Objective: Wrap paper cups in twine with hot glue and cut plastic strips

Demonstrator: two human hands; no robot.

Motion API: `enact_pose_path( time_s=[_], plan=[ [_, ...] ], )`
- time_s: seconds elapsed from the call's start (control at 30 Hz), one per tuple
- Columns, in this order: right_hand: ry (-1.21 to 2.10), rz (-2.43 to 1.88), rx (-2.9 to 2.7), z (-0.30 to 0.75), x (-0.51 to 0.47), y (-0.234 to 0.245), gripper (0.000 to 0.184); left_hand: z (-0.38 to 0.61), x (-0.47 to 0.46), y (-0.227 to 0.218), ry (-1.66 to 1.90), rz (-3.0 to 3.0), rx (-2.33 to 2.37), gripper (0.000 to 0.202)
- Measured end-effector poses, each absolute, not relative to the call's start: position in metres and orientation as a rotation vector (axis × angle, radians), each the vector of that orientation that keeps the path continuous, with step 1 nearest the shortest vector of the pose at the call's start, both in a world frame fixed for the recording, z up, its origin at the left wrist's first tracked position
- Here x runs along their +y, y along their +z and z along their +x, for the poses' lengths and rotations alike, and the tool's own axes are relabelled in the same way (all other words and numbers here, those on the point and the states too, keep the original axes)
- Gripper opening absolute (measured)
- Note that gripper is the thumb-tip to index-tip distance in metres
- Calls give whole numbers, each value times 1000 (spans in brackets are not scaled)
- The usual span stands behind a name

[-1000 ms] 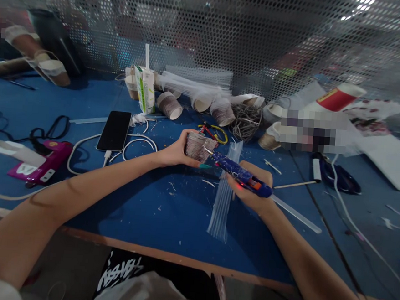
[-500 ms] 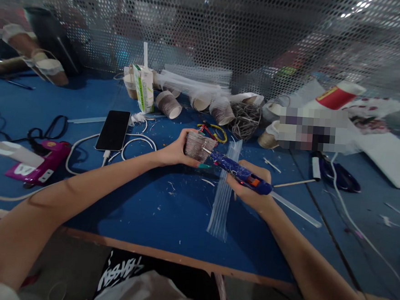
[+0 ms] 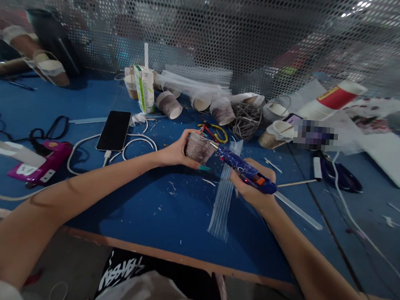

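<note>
A small cup wrapped in grey-brown cord (image 3: 199, 149) is held by my left hand (image 3: 177, 151), its fingers and thumb closed round the cup's left side. My right hand (image 3: 254, 186) grips a blue hot glue gun (image 3: 245, 168), with a clear glue stick (image 3: 300, 212) poking out of its back. The gun's nozzle points left, at the cup's upper right rim; whether it touches, I cannot tell. Beneath the gun lies a packet of clear glue sticks (image 3: 221, 206). Pliers with red and yellow handles (image 3: 218, 134) rest just behind the cup.
Several cord-wrapped cups (image 3: 169, 105) lie at the back, with a tangle of grey cord (image 3: 246, 119) and a drink carton (image 3: 143, 89). A phone (image 3: 114, 130) and a magenta power strip (image 3: 43, 162) are at left. Scissors (image 3: 342, 173) lie right. A perforated metal screen (image 3: 208, 31) stands behind.
The glue gun and my right hand have shifted slightly right, drawing the nozzle from the cup's side toward its upper right rim. My left hand keeps the cup nearly still.
</note>
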State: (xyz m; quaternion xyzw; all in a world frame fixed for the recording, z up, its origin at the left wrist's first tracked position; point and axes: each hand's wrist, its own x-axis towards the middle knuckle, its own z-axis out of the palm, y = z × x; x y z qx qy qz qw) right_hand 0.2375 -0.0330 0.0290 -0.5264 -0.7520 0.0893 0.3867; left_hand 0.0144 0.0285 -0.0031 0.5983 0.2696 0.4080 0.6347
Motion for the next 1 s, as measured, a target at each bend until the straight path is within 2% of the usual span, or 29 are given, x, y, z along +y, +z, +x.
enact_pose_path(
  time_s=[0.23, 0.43, 0.63, 0.87, 1.0],
  plan=[
    [342, -1228, -2038, 239, -31, 29, 24, 14, 28, -2, 921, 1345, 652, 84],
    [319, -1275, -1917, 236, -31, 23, 24, 15, 28, -1, 921, 1289, 646, 85],
    [260, -1275, -1910, 237, -31, 20, 15, 16, 27, -1, 916, 1271, 633, 84],
    [244, -1227, -1957, 239, -29, 25, 22, 15, 28, -3, 921, 1284, 622, 84],
    [320, -1139, -2030, 241, -26, 26, 19, 15, 28, -2, 904, 1262, 648, 86]
  ],
)
